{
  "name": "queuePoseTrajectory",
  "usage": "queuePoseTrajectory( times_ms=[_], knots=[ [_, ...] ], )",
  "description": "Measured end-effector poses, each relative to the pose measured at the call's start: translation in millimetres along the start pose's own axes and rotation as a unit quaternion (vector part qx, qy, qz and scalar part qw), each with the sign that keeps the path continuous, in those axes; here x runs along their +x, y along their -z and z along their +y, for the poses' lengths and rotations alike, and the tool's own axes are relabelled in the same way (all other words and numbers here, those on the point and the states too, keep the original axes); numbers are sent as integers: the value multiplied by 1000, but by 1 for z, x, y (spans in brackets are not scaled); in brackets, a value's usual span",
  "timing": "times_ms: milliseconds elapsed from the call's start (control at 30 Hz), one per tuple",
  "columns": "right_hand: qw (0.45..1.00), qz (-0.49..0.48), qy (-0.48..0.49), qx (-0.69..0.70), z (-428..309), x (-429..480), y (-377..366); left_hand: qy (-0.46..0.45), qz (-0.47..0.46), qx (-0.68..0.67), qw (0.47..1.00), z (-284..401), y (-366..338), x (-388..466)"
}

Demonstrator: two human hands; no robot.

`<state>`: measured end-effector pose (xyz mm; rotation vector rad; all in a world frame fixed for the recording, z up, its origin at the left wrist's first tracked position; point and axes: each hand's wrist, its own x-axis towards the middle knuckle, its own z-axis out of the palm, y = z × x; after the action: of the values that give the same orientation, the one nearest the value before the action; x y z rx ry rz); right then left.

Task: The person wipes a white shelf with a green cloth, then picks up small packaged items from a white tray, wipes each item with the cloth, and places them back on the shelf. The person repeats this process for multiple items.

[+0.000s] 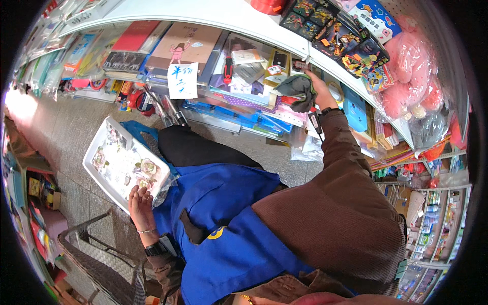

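Observation:
My right hand (320, 89) reaches to the shelf and grips a dark grey cloth (299, 89). A small reddish-brown item (300, 65) lies at its fingertips; whether they touch it I cannot tell. Close by on the shelf are a yellow-framed package (276, 66), a roll of yellowish tape (336, 92) and a red and black screwdriver (227, 70). My left hand (142, 204) rests with curled fingers at the near edge of a white tray with a flower print (124, 164). The tray is tilted beside my knee, over a blue plastic thing (143, 131).
Above the goods runs a white shelf edge (213, 14), with black toy boxes (335, 34) and pink wrapped plush toys (410, 68) on top. A woven chair (99, 263) stands at the lower left. A handwritten paper sign (183, 81) hangs from the shelf.

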<state>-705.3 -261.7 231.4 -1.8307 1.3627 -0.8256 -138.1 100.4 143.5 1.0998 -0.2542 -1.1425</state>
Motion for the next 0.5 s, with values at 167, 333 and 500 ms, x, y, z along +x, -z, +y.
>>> queuePoseTrajectory(
  times_ms=[167, 333, 500],
  knots=[
    [998, -8, -20, 52, 3, -45, -3, 24, 36, -40, 998, -7, 7, 4],
    [904, -23, -341, 256, -45, -25, -57, 48, 63, -26, 997, -15, 13, 11],
    [887, -287, -236, 274, -91, -5, -168, 76, 48, -49, 995, -16, 16, 15]
  ],
)
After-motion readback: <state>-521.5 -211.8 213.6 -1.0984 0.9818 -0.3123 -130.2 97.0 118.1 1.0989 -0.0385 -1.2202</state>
